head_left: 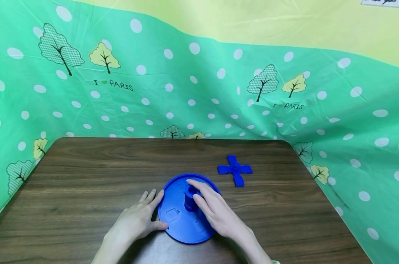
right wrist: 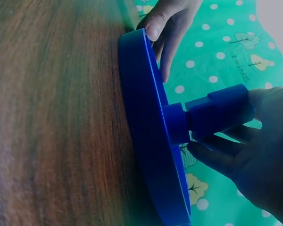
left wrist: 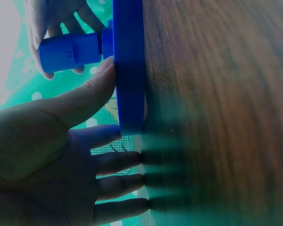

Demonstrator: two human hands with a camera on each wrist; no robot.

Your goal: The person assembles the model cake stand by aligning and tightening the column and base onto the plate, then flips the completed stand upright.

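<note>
A round blue disc (head_left: 177, 229) with a raised rim lies flat on the table. Over its middle stands a blue hollow cylinder (head_left: 189, 201), upright above a short stub (right wrist: 176, 124); a narrow groove or gap shows between them in the right wrist view. My right hand (head_left: 220, 216) holds this cylinder between thumb and fingers, partly hiding it. At the disc's left edge, my left hand (head_left: 134, 220) is spread with straight fingers. Its thumb (left wrist: 96, 92) presses on the rim and the index finger touches the side, while the other fingertips rest on the tabletop.
A blue cross-shaped piece (head_left: 236, 169) with a small round hub lies behind the disc, to the right. The brown wood-grain table (head_left: 70, 205) meets a green dotted cloth (head_left: 192, 91) at its back and sides.
</note>
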